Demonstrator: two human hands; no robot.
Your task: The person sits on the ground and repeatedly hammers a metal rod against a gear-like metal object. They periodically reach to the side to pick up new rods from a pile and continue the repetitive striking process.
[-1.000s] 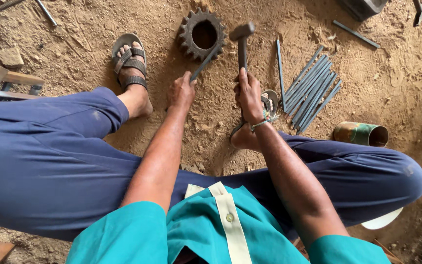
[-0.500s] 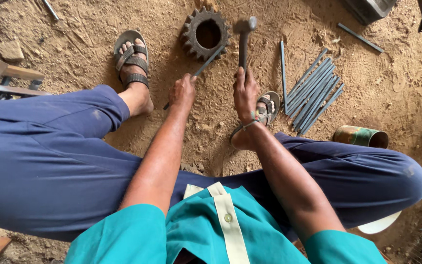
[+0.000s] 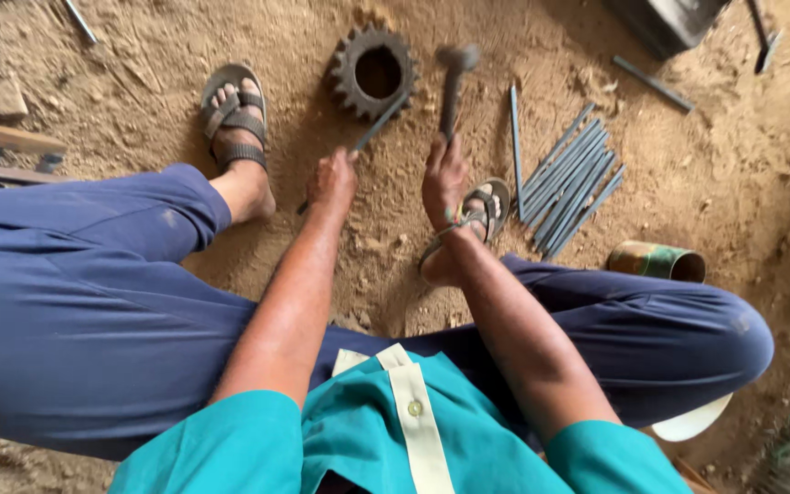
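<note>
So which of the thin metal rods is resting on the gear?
The rod held by the left hand; its far end lies on the gear, apart from the bundle.

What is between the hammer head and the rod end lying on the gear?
Nothing visible. The right hand holds the hammer raised, its head beside the gear. The left hand holds the thin rod, whose far end rests on the gear's rim. Only open air separates them.

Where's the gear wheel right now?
In the head view the gear wheel lies on the dirt at top centre, between the sandalled foot and the hammer, with the rod resting against it.
</note>
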